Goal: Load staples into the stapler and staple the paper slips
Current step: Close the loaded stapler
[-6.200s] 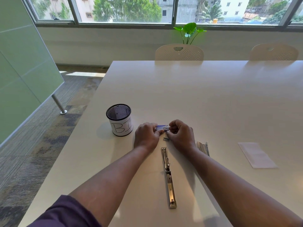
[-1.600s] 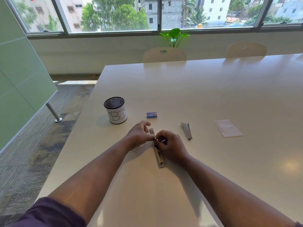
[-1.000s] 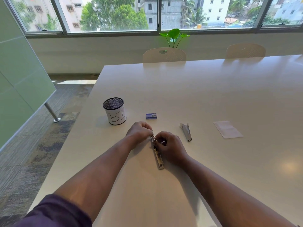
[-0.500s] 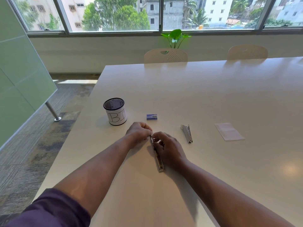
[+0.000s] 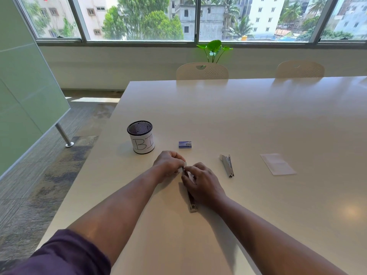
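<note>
A long metal stapler (image 5: 192,203) lies unfolded flat on the white table (image 5: 248,120), its near end showing below my right hand. My left hand (image 5: 168,164) pinches the stapler's far end. My right hand (image 5: 200,184) rests over its middle, fingertips closed at the same far end; whether staples are between them is hidden. A small blue staple box (image 5: 185,144) lies just beyond my hands. A second silver stapler (image 5: 227,165) lies to the right. The white paper slips (image 5: 278,164) lie further right.
A black mesh cup (image 5: 141,136) wrapped in white paper marked "BI" stands left of the staple box. Two chairs (image 5: 202,71) sit at the table's far side. The table's left edge runs close to the cup.
Since six seconds ago my hands left the staple box and came to the unfolded stapler. Over the last second both hands stay at its far end with small finger shifts.
</note>
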Available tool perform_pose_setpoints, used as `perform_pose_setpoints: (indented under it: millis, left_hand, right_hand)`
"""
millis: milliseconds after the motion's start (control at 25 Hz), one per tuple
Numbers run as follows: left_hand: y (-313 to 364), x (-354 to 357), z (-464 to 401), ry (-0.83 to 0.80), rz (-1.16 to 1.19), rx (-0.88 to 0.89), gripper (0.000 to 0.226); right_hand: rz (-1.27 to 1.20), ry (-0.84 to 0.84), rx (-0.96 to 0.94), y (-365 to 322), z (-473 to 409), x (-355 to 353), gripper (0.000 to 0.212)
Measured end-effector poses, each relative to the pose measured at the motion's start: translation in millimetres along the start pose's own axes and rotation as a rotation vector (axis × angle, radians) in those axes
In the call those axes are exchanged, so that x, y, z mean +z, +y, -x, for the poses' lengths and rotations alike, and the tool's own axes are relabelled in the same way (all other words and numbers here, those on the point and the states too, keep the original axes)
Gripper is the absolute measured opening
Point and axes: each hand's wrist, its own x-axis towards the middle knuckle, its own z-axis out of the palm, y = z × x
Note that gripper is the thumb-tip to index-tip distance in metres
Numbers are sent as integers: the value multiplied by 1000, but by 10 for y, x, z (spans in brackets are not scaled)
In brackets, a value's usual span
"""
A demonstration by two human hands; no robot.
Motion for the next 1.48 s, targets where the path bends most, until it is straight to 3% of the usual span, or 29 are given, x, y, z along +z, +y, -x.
perform_pose_setpoints:
  millis: [320, 480, 760, 1000, 1200, 1480]
  left_hand:
    - [-98, -62, 36, -53, 29, 93, 6]
    - [-124, -80, 64, -83, 38, 115, 17]
    - [-129, -54, 61, -33, -62, 165, 14]
    - [-181, -15, 85, 71, -137, 216, 18]
    - [-268, 86, 178, 272, -239, 336, 20]
    - [-286, 106, 184, 359, -93, 394, 22]
  right_hand:
    - [10, -44, 47, -7, -8, -43, 77]
    - [15, -57, 62, -16, 4, -53, 82]
    - [25, -89, 70, -57, 4, -74, 95]
    - [100, -67, 115, -206, 2, -50, 79]
    - [139, 12, 138, -267, 74, -37, 76]
    - [115, 63, 179, -248, 67, -97, 80]
